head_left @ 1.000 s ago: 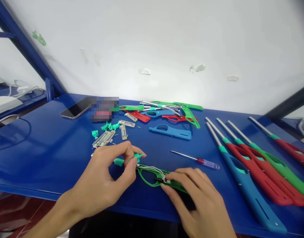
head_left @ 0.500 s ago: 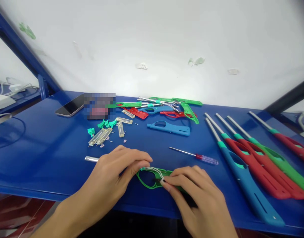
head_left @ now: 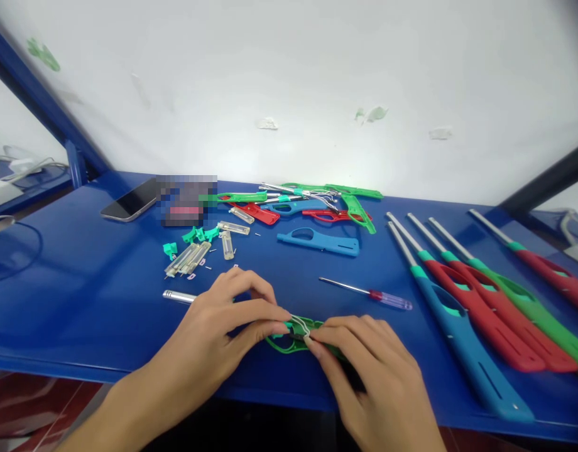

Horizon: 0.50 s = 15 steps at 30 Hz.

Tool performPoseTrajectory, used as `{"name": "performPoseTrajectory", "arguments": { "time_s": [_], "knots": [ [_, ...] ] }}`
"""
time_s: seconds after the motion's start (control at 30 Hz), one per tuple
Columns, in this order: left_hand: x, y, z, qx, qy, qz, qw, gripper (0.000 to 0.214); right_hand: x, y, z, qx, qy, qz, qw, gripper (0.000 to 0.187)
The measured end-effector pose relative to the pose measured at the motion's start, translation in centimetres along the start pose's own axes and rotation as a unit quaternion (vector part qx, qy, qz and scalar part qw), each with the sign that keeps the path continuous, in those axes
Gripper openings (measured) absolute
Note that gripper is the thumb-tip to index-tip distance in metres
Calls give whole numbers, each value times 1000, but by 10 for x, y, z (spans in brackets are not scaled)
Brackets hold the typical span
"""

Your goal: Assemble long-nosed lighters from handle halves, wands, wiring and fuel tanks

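Observation:
An open green lighter casing half lies near the table's front edge, partly hidden by both hands. My left hand is closed, thumb and forefinger pinching a small teal trigger piece above the casing's loop. White wires run from beside those fingertips to my right hand. That hand is closed around the casing's handle, fingertips at the wire ends next to a small black part. A silver lighter tube sticks out left from behind my left hand.
A screwdriver and blue casing half lie beyond my hands. Finished lighters, including a blue one, line the right side. Clear fuel tanks, teal triggers and a phone are left. More casings lie against the wall.
My left fingertips have shifted slightly right, bringing the teal trigger piece over the loop. The silver tube shows more. My right hand stays at the wire ends. The view has moved slightly.

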State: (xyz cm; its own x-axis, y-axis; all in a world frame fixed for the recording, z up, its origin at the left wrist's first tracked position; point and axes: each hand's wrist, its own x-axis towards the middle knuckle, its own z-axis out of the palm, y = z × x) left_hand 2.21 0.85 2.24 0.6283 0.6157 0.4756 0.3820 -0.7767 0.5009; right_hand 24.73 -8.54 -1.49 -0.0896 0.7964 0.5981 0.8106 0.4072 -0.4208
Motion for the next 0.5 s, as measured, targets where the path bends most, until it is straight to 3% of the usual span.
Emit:
{"name": "performPoseTrajectory", "arguments": {
  "time_s": [0.23, 0.5],
  "knots": [
    [-1, -2, 4, 16, 28, 26, 999, 24, 1, -1, 0, 5, -1, -5, 1000, 17],
    [2, -4, 1, 30, 9, 76, 997, 19, 0, 0, 1, -3, -6, -19, 1000, 17]
  ]
}}
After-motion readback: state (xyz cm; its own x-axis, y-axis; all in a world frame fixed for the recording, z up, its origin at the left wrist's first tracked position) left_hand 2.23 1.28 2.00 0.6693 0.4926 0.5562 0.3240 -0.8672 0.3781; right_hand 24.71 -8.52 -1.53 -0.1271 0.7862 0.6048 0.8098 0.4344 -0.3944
